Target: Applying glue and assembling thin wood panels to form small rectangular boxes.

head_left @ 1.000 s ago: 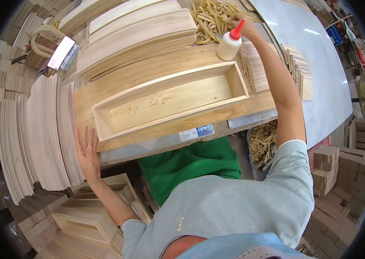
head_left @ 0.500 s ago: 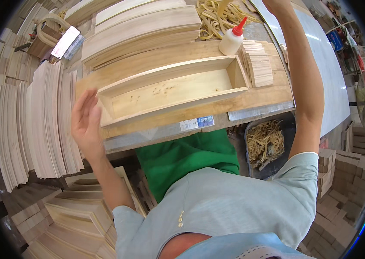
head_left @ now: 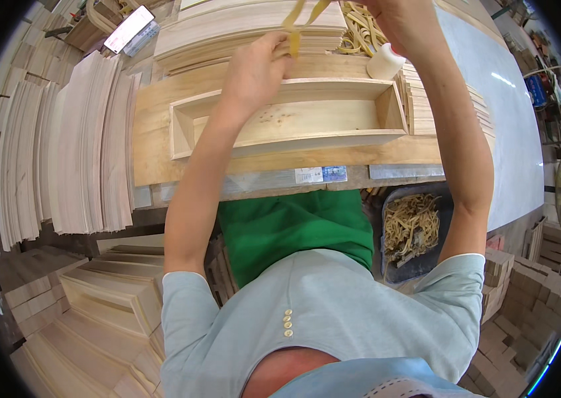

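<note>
A shallow, long wooden box (head_left: 333,137) lies open side up on a light wooden board (head_left: 267,159). Above the box's far side, my left hand (head_left: 257,74) pinches the end of a tan rubber band (head_left: 294,40). The band runs up to the top edge of the view, towards my right hand (head_left: 403,23). My right hand is curled there over the heap of tan bands (head_left: 358,33), its fingertips partly cut off; it appears to grip the band too. A white glue bottle (head_left: 384,63) stands by the box's far right corner, beneath my right hand.
Thin wooden slats (head_left: 420,99) are stacked right of the box, partly behind my right forearm. Tall stacks of thin boards (head_left: 84,146) stand at the left, more planks (head_left: 247,30) behind. A phone (head_left: 129,30) sits back left. A dark bin (head_left: 415,262) of bands stands below the table edge.
My left hand has moved from the box's left end to above its far side and now holds a rubber band. My right hand has come down and left from the top edge.
</note>
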`<state>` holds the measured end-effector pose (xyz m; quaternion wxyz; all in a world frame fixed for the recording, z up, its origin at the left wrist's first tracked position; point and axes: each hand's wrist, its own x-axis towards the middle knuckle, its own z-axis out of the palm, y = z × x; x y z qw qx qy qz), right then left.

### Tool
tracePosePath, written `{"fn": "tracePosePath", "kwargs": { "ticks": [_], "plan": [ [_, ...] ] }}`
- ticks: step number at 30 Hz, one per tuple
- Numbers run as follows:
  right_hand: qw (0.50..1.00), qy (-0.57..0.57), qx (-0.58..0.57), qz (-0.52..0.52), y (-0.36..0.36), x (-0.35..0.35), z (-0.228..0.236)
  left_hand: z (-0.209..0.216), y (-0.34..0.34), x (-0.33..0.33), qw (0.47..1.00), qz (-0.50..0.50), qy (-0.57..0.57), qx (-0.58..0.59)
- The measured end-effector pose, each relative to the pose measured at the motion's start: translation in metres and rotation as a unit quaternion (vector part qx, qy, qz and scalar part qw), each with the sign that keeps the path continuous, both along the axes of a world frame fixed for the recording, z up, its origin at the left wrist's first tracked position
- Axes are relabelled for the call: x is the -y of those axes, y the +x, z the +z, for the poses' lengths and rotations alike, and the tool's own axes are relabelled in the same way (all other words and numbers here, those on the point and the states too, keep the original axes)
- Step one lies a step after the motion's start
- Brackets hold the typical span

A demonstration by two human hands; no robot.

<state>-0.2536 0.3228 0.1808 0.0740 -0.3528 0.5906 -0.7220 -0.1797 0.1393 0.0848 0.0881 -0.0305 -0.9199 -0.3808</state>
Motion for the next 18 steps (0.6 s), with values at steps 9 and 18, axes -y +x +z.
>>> {"fn": "tracePosePath", "kwargs": {
  "ticks": [9,18],
  "plan": [
    [0.948,-0.147,-0.049,-0.277,0.012,-0.062,0.059,0.022,-0.059,-0.017,0.998,-0.052,-0.002,0.032],
    [0.992,0.028,-0.073,-0.096,0.052,-0.159,0.052,0.039,-0.177,-0.064,0.987,-0.12,0.093,0.052]
  ]
}}
